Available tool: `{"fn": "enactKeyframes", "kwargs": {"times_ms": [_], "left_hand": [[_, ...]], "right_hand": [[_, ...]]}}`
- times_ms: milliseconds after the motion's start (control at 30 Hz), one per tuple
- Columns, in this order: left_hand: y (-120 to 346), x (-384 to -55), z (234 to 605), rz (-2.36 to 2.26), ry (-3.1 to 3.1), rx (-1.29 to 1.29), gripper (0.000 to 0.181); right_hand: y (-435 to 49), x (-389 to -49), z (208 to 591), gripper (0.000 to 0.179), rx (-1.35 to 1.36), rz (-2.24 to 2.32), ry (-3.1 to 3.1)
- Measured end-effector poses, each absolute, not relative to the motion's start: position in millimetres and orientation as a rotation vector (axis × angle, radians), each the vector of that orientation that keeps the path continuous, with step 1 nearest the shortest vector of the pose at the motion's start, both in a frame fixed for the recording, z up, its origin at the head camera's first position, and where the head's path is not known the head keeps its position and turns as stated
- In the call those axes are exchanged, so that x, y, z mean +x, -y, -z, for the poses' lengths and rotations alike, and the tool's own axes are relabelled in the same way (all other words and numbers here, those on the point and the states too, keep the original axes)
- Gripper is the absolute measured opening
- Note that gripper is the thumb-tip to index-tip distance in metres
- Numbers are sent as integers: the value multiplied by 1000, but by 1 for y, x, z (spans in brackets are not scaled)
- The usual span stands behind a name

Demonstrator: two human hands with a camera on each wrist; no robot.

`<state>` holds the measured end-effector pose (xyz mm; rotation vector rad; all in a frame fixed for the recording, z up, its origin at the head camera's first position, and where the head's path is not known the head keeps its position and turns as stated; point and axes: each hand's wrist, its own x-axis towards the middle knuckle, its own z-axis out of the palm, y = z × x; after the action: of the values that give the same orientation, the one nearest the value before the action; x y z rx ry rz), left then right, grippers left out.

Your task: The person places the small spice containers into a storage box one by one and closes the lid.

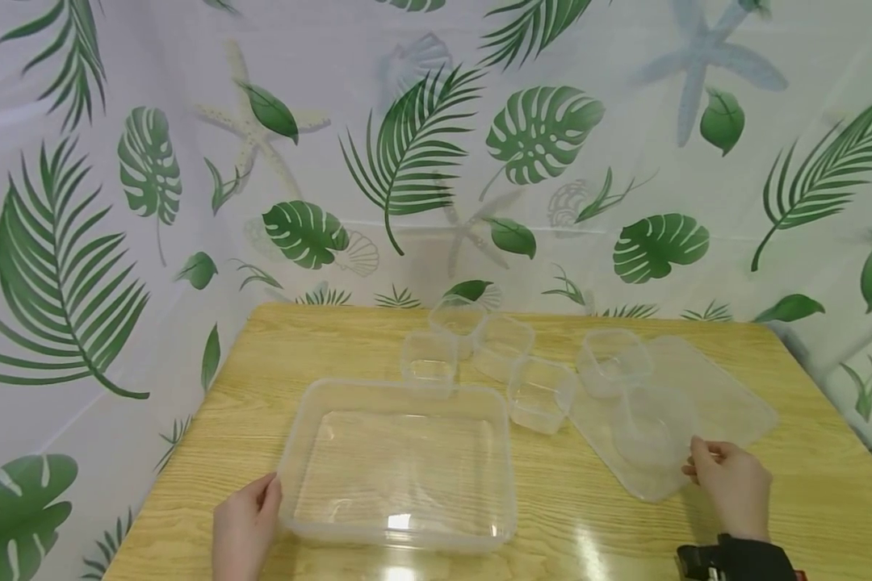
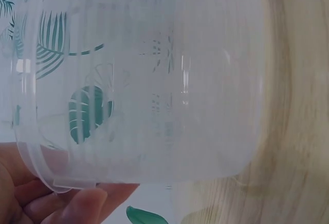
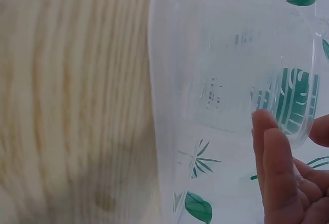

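A large clear rectangular plastic container [image 1: 512,484] stands upright on the table. My left hand [image 1: 247,520] grips its rim at the left side; in the left wrist view, the fingers [image 2: 85,206] reach under the lip of the container's wall [image 2: 221,106]. A large flat translucent lid [image 1: 727,395] lies to the right, with two small clear containers on it. My right hand [image 1: 734,484] is at the nearer small container [image 1: 654,424]. In the right wrist view, thumb and fingers [image 3: 277,167] hold its corner by the rim [image 3: 311,106].
The other small container [image 1: 614,363] stands farther back, partly over the lid. Several more small clear containers [image 1: 541,395] cluster on the wooden table [image 1: 262,387] behind the large one. A leaf-patterned sheet [image 1: 421,266] hangs behind and to the left of the table.
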<state>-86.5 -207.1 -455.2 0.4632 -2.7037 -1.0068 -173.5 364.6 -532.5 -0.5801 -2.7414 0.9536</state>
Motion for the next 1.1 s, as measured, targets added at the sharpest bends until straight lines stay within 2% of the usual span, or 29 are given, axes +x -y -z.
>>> {"fn": "enactKeyframes", "kwargs": {"times_ms": [200,567,833,933,1100], "left_hand": [[208,-88,455,1033,2701,456,28],[208,-88,456,1023,2675,400,27],[210,-87,459,1030,2668,423,26],[211,-87,459,1061,2672,435,27],[211,-88,460,1110,2676,433,29]], "right_hand": [[-367,-179,539,69,-633,-1145,2694],[-359,-176,525,49,-698,-1458,2490],[-364,-175,523,50,-650,-1489,2405],[-347,-167,497,48,-603,-1521,2362],[-288,-146,419,43,-447,-1618,2372]]}}
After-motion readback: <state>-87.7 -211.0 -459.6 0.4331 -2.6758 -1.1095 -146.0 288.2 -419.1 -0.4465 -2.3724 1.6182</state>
